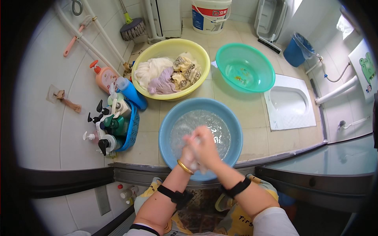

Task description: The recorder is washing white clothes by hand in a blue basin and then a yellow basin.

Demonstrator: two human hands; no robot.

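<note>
Both my hands are together over the near part of a blue plastic basin that holds water with froth on it. My left hand, with a gold bangle at the wrist, and my right hand press on a small pale, wet cloth-like thing between them. It is blurred, and the fingers mostly hide it. Beyond, a yellow basin holds white cloth, a lilac cloth and a cream patterned cloth. A green basin with a little clear water stands at the upper right.
A blue basket of pump bottles stands on the left, beside a blue bottle. A squat toilet lies at the right. Farther back are a white bucket, a mop and a blue bin. A door sill runs under the blue basin's near side.
</note>
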